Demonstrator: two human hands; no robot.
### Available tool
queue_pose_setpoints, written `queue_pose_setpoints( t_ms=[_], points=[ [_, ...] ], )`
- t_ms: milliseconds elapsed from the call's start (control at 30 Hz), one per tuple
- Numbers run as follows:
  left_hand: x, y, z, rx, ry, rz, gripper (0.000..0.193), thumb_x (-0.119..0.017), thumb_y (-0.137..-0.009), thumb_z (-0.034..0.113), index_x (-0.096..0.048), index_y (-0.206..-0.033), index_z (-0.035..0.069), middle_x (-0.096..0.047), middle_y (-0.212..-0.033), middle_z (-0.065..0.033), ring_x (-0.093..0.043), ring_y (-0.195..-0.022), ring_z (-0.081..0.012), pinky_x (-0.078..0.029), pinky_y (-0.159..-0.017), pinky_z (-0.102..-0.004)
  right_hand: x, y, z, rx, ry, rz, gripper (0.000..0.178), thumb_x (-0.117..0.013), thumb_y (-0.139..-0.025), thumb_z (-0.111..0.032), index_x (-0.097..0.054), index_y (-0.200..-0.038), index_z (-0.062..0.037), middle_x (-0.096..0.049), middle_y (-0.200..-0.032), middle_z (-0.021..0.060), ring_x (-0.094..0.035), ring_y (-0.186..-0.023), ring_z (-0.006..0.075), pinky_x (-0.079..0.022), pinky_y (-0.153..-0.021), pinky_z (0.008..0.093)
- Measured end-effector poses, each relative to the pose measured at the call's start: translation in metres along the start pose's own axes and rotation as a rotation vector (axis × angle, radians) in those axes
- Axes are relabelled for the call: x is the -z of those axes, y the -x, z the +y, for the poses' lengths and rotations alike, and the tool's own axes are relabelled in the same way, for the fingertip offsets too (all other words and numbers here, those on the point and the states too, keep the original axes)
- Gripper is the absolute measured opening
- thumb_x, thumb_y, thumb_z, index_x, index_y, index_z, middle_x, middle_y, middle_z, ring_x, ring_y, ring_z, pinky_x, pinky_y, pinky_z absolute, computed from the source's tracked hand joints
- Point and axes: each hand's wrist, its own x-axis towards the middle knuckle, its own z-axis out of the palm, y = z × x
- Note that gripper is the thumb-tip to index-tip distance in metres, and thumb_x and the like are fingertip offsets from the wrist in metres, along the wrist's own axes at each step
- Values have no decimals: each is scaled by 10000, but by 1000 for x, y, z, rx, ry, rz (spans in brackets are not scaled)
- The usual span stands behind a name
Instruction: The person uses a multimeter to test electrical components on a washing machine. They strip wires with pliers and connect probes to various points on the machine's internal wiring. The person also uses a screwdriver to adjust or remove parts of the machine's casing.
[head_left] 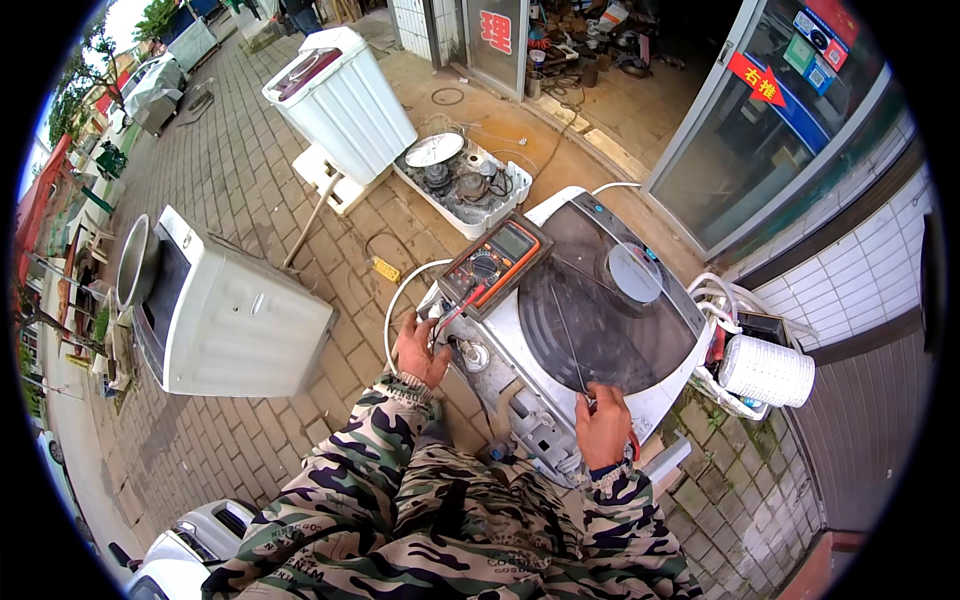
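A top-loading washing machine point(680, 345) with a dark, see-through lid is in front of me, its near side panel off and the parts inside exposed. On its far left corner rests an orange-and-black multimeter point(487, 266). A red test lead point(457, 312) runs from the meter to my left hand point(423, 352), whose fingers are pinched on it beside the exposed wires. My right hand point(603, 425) is closed at the lid's near edge around a long thin rod point(568, 342) that slants over the lid. Something red shows below that hand; its kind is unclear.
Left stands another white washer point(250, 320) with a metal basin point(138, 262) against it. Beyond are a white ribbed tub point(340, 105) and a tray of motor parts point(465, 190). A white basket point(768, 370) sits right, near the glass door point(745, 130).
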Motion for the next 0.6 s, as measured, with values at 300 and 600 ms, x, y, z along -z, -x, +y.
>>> queue_pose_setpoints(
  t_ms=[300, 600],
  points=[
    [13, -5, -14, -43, -3, -155, 551, -752, -741, 177, -608, -1259, 56, -577, -1319, -236, -545, -1198, -449, -437, -1026, -520, -59, -102, -88, 151, -104, -77, 179, -736, -863, -105, -702, -1009, -7, -668, -914, 163, -671, -813, 386, -531, -702, 459],
    [24, -5, -39, 413, 404, -420, 528, -796, -818, 221, -519, -1182, -44, -628, -1095, -184, -639, -1008, -255, -540, -860, -384, -112, -180, -130, 223, 56, -76, 176, -737, -854, -118, -692, -997, -25, -658, -937, 168, -670, -827, 405, -537, -718, 476]
  ],
)
